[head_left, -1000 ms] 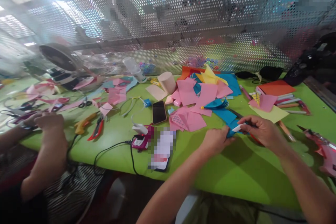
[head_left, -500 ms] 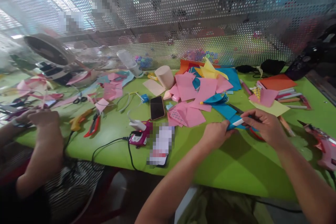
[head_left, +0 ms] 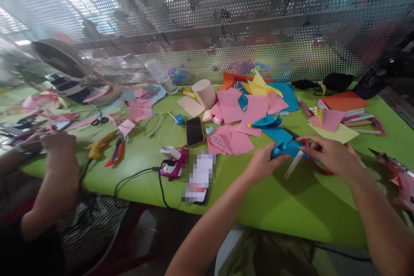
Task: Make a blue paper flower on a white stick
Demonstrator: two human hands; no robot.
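Note:
My left hand is closed on a curled piece of blue paper, pinched between thumb and fingers. In my right hand is a white pen-like stick, its free end slanting down toward the near side, apart from the curl. Red-handled scissors lie under my right hand, partly covered by it. Beyond my hands, a blue flower-like bundle of folded paper with a yellow tip rests by flat blue paper and a pile of pink sheets.
A dark phone, a second phone and a pink glue gun lie on the green table. At left, another person's hands work near a yellow glue gun and red-handled pliers. Markers are at right.
The white stick has come away from the blue paper and swung downward in my right hand. The blue paper now shows as an open curl in my left hand.

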